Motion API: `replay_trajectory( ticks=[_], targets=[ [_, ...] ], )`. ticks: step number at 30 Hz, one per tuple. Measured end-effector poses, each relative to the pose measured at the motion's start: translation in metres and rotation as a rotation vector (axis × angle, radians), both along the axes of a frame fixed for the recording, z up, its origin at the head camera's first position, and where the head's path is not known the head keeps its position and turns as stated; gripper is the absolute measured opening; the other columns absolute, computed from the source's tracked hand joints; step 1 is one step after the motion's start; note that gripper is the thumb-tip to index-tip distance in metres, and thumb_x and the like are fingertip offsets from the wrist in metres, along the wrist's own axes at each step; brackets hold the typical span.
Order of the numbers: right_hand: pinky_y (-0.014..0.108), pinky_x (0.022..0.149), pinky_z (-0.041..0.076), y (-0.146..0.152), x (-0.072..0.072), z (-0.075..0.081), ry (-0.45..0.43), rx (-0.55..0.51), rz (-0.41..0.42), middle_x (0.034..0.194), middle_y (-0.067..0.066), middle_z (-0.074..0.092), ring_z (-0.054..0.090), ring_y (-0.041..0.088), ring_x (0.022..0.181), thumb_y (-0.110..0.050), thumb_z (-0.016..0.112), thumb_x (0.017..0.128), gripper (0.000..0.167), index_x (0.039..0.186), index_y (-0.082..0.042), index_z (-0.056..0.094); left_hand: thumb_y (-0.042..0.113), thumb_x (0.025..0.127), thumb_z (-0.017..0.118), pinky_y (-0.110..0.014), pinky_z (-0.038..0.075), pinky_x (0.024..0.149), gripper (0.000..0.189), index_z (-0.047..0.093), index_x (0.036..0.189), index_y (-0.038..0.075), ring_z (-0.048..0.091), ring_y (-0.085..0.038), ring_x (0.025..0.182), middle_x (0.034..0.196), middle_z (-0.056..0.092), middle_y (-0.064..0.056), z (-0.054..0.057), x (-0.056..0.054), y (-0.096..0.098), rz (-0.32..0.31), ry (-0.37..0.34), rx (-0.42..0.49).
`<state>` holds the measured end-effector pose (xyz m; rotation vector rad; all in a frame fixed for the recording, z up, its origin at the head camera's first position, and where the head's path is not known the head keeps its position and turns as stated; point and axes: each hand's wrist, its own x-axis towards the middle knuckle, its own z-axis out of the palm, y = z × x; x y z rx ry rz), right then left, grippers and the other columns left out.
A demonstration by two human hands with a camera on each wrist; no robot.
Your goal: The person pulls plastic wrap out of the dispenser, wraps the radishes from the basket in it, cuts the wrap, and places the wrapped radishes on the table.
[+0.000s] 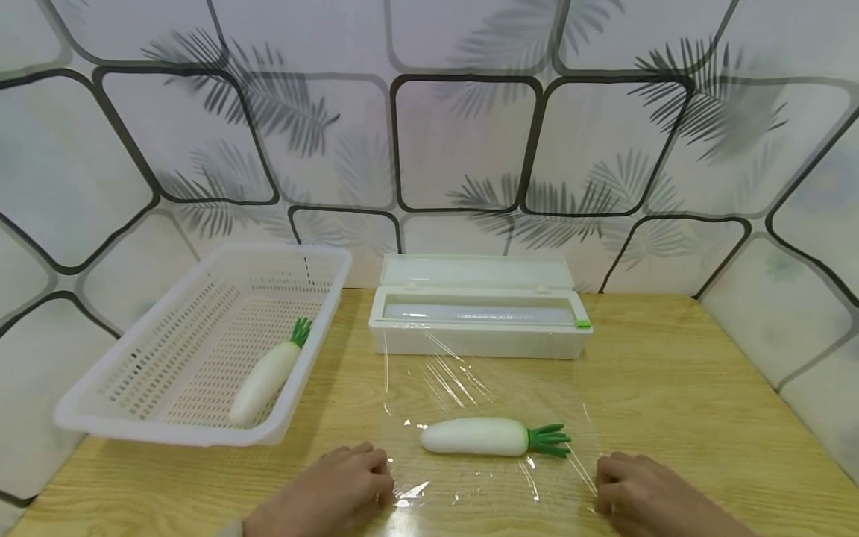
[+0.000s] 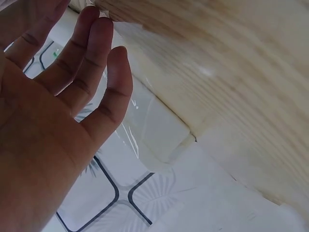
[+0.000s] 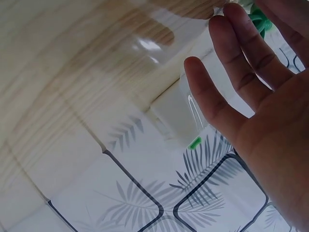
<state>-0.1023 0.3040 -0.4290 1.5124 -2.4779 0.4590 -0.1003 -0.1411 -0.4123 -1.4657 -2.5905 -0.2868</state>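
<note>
A sheet of clear cling film (image 1: 463, 477) runs from a white dispenser box (image 1: 479, 343) toward me over the wooden table. On the film lies a white radish (image 1: 473, 436) with green stalks pointing right. My left hand (image 1: 342, 485) pinches the film's near left edge; in the left wrist view, film gathers at the fingertips (image 2: 101, 29). At the near right edge my right hand (image 1: 647, 492) pinches the film too, and in the right wrist view its fingers (image 3: 227, 38) meet the film. Both thumbs are mostly hidden.
A white perforated basket (image 1: 168, 436) stands at the left, holding another white radish (image 1: 265, 384). The dispenser's lid (image 1: 476, 270) is raised, with a film roll (image 1: 470, 312) inside and a green slider (image 1: 582, 324) at its right end. Patterned walls (image 1: 463, 142) enclose the table.
</note>
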Motion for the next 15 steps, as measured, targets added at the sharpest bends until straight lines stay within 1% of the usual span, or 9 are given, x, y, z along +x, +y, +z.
replay_trajectory(
  ticks=[1,3,6,8,10,11,13,15],
  targets=[
    [0.016,0.058,0.035,-0.0010,0.0002,-0.0002,0.010,-0.004,-0.002,0.089,-0.021,0.047,0.038,-0.006,0.077,0.002,0.083,0.062,0.040,0.079,-0.030,0.066,0.011,0.077,0.082,-0.020,0.044,0.069,0.022,0.071,0.085,0.028,0.052,-0.003,0.085,0.087,0.055,0.017,-0.0004,0.0001,0.0002,-0.003,0.022,0.002],
    [0.017,0.058,0.035,-0.0017,0.0004,0.0002,0.012,0.003,-0.010,0.089,-0.021,0.047,0.038,-0.006,0.077,0.002,0.084,0.063,0.039,0.078,-0.030,0.066,0.010,0.075,0.082,-0.020,0.045,0.071,0.023,0.070,0.085,0.027,0.053,-0.004,0.085,0.086,0.055,0.016,-0.0012,0.0003,0.0002,-0.006,0.063,0.004],
    [0.019,0.056,0.037,-0.0017,0.0006,0.0007,0.002,0.018,-0.025,0.089,-0.021,0.049,0.039,-0.006,0.077,-0.002,0.084,0.070,0.034,0.080,-0.029,0.067,0.009,0.073,0.083,-0.021,0.047,0.072,0.025,0.067,0.084,0.025,0.053,-0.004,0.084,0.085,0.053,0.015,-0.0022,-0.0005,0.0003,-0.005,0.101,-0.008],
    [0.020,0.055,0.039,-0.0010,0.0009,0.0010,-0.001,0.029,-0.035,0.089,-0.020,0.051,0.041,-0.005,0.076,-0.006,0.083,0.078,0.026,0.083,-0.026,0.066,0.007,0.072,0.082,-0.022,0.047,0.072,0.027,0.066,0.084,0.024,0.053,-0.004,0.084,0.085,0.052,0.014,-0.0027,-0.0007,0.0003,0.000,0.103,-0.015],
    [0.020,0.056,0.040,-0.0003,0.0013,0.0003,0.015,0.026,-0.043,0.089,-0.019,0.052,0.042,-0.005,0.077,-0.013,0.077,0.090,0.018,0.085,-0.025,0.064,0.007,0.072,0.082,-0.021,0.046,0.070,0.027,0.064,0.084,0.024,0.052,-0.004,0.083,0.084,0.051,0.014,-0.0028,-0.0010,0.0004,0.002,0.110,-0.024],
    [0.020,0.056,0.041,0.0000,0.0016,-0.0001,0.023,0.024,-0.046,0.089,-0.019,0.052,0.043,-0.005,0.077,-0.016,0.075,0.093,0.016,0.086,-0.024,0.063,0.007,0.072,0.082,-0.021,0.046,0.070,0.028,0.064,0.084,0.024,0.052,-0.004,0.083,0.084,0.051,0.014,-0.0025,-0.0009,0.0005,0.008,0.099,-0.028],
    [0.020,0.056,0.040,0.0008,0.0019,-0.0004,0.039,0.019,-0.044,0.088,-0.018,0.052,0.043,-0.004,0.077,-0.016,0.074,0.094,0.016,0.087,-0.023,0.061,0.008,0.073,0.081,-0.022,0.046,0.071,0.026,0.063,0.085,0.023,0.052,-0.004,0.083,0.084,0.052,0.014,-0.0015,-0.0004,0.0006,0.022,0.080,-0.040],
    [0.019,0.056,0.040,0.0014,0.0023,-0.0008,0.042,0.011,-0.042,0.088,-0.018,0.052,0.043,-0.004,0.076,-0.010,0.077,0.088,0.021,0.087,-0.023,0.060,0.009,0.075,0.079,-0.023,0.048,0.072,0.024,0.062,0.086,0.023,0.054,-0.005,0.084,0.084,0.054,0.014,0.0000,-0.0002,0.0011,0.038,0.052,-0.056]
  ],
)
